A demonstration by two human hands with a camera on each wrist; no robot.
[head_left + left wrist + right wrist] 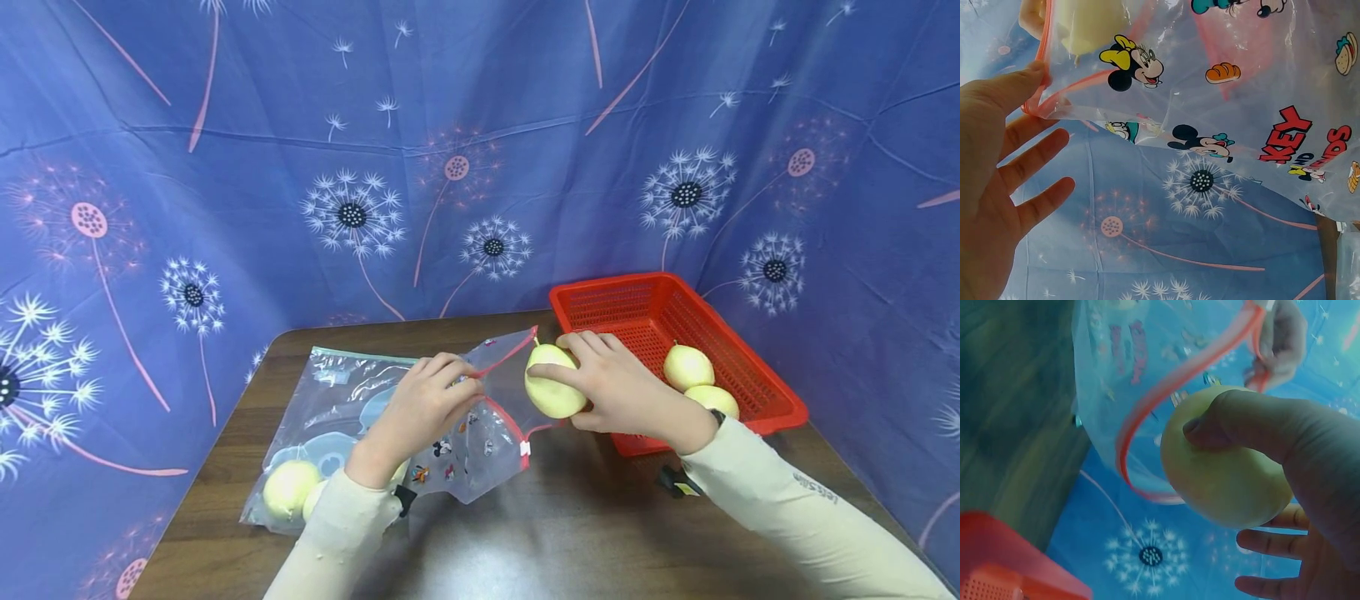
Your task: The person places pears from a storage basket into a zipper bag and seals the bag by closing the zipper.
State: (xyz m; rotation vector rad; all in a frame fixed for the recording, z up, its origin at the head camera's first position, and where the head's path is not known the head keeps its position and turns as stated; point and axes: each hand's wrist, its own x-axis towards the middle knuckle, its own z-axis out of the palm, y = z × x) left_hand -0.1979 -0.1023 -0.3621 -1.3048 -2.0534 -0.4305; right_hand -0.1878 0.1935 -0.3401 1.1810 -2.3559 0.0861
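Note:
My left hand [431,400] pinches the red-edged rim of a clear zip bag [1166,81] printed with cartoon figures, thumb on one side and fingers on the other. The bag's mouth gapes toward the right, and its white slider [525,448] hangs at the near edge. In my right hand [618,387] is a yellow-green pear [551,382], gripped between thumb and fingers with its stem pointing toward the bag. From the right wrist view, the pear [1222,462] is right at the open mouth, overlapping the red rim [1147,406].
A red plastic basket [787,412] at the right holds more pears [688,367]. On the left of the wooden table [247,450] lies another clear bag [300,417] with a green-edged top, pears [291,489] and pale blue shapes showing. A blue dandelion-print curtain [420,108] hangs behind.

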